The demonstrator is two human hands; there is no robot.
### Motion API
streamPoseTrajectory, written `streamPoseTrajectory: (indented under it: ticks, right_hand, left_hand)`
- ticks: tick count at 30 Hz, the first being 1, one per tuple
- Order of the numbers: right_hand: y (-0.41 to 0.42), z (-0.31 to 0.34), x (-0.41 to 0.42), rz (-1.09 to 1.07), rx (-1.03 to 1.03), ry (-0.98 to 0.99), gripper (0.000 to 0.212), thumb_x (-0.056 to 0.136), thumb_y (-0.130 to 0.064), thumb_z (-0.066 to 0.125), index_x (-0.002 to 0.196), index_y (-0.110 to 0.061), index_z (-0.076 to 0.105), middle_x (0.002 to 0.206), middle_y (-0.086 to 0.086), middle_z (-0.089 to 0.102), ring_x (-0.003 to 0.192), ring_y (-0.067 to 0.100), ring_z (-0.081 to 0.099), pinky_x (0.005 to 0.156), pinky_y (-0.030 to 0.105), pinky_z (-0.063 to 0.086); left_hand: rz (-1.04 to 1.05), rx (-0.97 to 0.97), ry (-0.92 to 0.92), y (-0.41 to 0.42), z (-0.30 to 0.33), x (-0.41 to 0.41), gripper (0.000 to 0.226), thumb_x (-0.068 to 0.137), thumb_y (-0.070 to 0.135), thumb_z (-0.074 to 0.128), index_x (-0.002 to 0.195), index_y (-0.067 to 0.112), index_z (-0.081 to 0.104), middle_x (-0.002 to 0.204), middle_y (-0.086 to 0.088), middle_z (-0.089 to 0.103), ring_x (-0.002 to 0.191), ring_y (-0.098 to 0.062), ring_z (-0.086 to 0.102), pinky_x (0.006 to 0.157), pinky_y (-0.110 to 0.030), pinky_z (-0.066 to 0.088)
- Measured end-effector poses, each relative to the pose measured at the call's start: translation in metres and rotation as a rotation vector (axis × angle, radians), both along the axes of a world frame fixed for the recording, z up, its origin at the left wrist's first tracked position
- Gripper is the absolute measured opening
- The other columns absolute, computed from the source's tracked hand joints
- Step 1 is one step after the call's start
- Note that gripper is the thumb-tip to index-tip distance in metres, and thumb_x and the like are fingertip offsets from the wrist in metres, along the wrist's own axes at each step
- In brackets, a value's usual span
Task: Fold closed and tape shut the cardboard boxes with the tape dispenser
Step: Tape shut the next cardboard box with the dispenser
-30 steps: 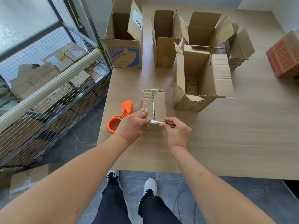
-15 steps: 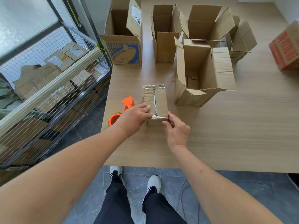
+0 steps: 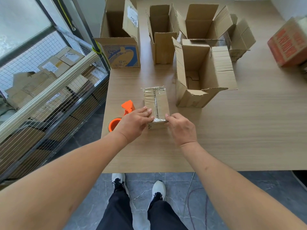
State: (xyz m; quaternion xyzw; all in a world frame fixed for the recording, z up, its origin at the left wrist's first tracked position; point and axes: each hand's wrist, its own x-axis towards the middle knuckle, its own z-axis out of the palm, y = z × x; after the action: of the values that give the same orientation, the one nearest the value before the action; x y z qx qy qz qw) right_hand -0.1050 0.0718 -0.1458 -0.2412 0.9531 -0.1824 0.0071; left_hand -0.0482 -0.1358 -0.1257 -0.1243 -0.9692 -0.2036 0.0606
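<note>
A small closed cardboard box lies on the wooden table, its top seam and both ends covered with shiny clear tape. My left hand rests flat on the box's near left corner with straight fingers. My right hand has curled fingers at the near right corner, pressing the tape end there. An orange tape dispenser lies just left of the box, partly hidden behind my left hand.
An open box with raised flaps stands right of the small one. Several more open boxes line the table's far side, and a red-printed box sits far right. A wire cage holding cartons stands left of the table.
My right hand has slid from the middle of the box's near end to its right corner. My left hand stays on the left corner. The view has tilted slightly.
</note>
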Motion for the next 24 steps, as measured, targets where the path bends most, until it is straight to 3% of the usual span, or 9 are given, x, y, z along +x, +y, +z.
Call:
streamPoseTrajectory:
  ticks: [2,4,7,9,14,17,20,22,24]
  right_hand:
    - [-0.001,0.006,0.005,-0.031,-0.047,-0.019,0.032,0.085,-0.028,0.081,0.112,-0.013,0.071,0.119,0.006,0.06,0.091,0.026,0.064,0.069,0.039,0.058]
    - [0.0,0.012,0.01,-0.061,-0.011,0.022,0.047,0.073,-0.046,0.087,0.106,-0.017,0.07,0.122,0.006,0.054,0.094,0.025,0.06,0.073,0.039,0.056]
    - [0.007,0.018,0.013,-0.083,0.111,0.058,0.063,0.065,-0.07,0.08,0.106,-0.025,0.065,0.111,0.001,0.052,0.091,0.025,0.052,0.077,0.038,0.05]
    - [0.011,0.021,0.013,-0.106,0.131,0.031,0.063,0.064,-0.075,0.072,0.103,-0.026,0.062,0.109,0.0,0.051,0.092,0.025,0.049,0.077,0.036,0.049]
    - [0.014,0.026,0.02,-0.032,0.16,0.004,0.028,0.079,-0.043,0.072,0.101,-0.027,0.067,0.116,-0.003,0.056,0.108,0.026,0.053,0.088,0.034,0.05]
    - [0.021,0.025,0.019,0.073,0.173,-0.093,0.046,0.086,-0.018,0.072,0.13,-0.028,0.065,0.148,-0.006,0.05,0.141,0.028,0.041,0.111,0.038,0.041]
    - [0.022,0.025,0.02,0.146,0.189,-0.124,0.058,0.088,0.004,0.065,0.137,-0.026,0.057,0.16,-0.012,0.038,0.149,0.024,0.032,0.117,0.038,0.037]
    - [0.02,0.025,0.022,0.115,0.188,-0.089,0.047,0.09,0.005,0.062,0.128,-0.023,0.059,0.159,-0.012,0.041,0.148,0.023,0.034,0.112,0.038,0.042]
    - [0.017,0.025,0.023,0.06,0.186,-0.072,0.04,0.09,0.004,0.061,0.122,-0.02,0.059,0.158,-0.008,0.042,0.147,0.025,0.036,0.109,0.038,0.042]
  left_hand:
    - [-0.025,-0.006,-0.023,0.005,0.009,-0.001,0.048,0.058,-0.011,0.091,0.102,0.005,0.081,0.116,-0.015,0.074,0.11,-0.038,0.07,0.091,-0.042,0.06]
    - [-0.101,-0.048,-0.061,0.014,0.015,-0.006,0.054,0.051,-0.005,0.096,0.102,0.005,0.081,0.115,-0.014,0.075,0.104,-0.032,0.073,0.098,-0.028,0.047]
    - [-0.199,-0.083,-0.227,0.027,0.017,-0.012,0.054,0.083,0.003,0.078,0.135,0.012,0.066,0.144,-0.005,0.059,0.134,-0.026,0.053,0.112,-0.022,0.027]
    - [-0.22,-0.062,-0.279,0.033,0.02,-0.014,0.055,0.087,-0.006,0.062,0.137,0.015,0.064,0.146,0.0,0.057,0.134,-0.026,0.05,0.112,-0.025,0.032]
    - [-0.303,-0.065,-0.203,0.032,0.031,-0.011,0.054,0.083,-0.014,0.055,0.124,0.016,0.073,0.129,-0.003,0.068,0.11,-0.032,0.061,0.087,-0.04,0.054]
    - [-0.208,0.021,-0.118,0.024,0.033,-0.008,0.032,0.082,-0.013,0.062,0.106,0.001,0.078,0.108,-0.015,0.072,0.093,-0.038,0.068,0.079,-0.042,0.057]
    - [-0.088,0.062,-0.159,0.009,0.028,-0.01,0.04,0.086,-0.011,0.059,0.118,0.006,0.075,0.133,-0.014,0.065,0.122,-0.034,0.063,0.096,-0.044,0.053]
    - [-0.14,-0.007,-0.274,-0.003,0.021,-0.008,0.043,0.095,-0.002,0.057,0.132,0.017,0.068,0.155,-0.004,0.047,0.146,-0.024,0.042,0.114,-0.039,0.04]
    - [-0.182,-0.033,-0.351,-0.012,0.015,-0.003,0.043,0.1,0.012,0.059,0.14,0.027,0.061,0.164,0.005,0.033,0.149,-0.017,0.036,0.114,-0.031,0.035]
